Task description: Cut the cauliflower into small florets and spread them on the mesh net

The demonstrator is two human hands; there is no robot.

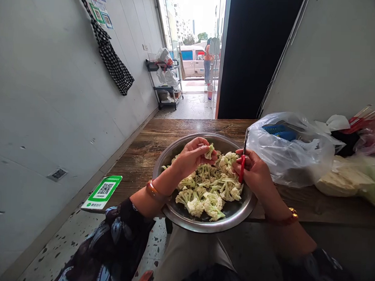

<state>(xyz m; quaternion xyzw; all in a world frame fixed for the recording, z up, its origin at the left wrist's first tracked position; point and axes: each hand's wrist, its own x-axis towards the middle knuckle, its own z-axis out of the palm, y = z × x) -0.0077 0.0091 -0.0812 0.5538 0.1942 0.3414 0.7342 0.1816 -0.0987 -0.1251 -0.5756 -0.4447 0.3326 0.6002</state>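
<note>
Over the far part of a wide steel bowl, my left hand is closed on a small cauliflower floret, pinched between thumb and fingers. My right hand grips red-handled scissors at the bowl's right rim, their dark blades pointing up and away. Whether the blades are parted, I cannot tell. Several cut cauliflower pieces fill the bowl below both hands. The bowl stands at the near edge of a wooden table, partly overhanging it above my lap.
A clear plastic bag with something blue inside lies right of the bowl, beside a bagged pale food stack. A green QR-code card is at the table's left edge. Beyond stand a cart and an open doorway with a person outside.
</note>
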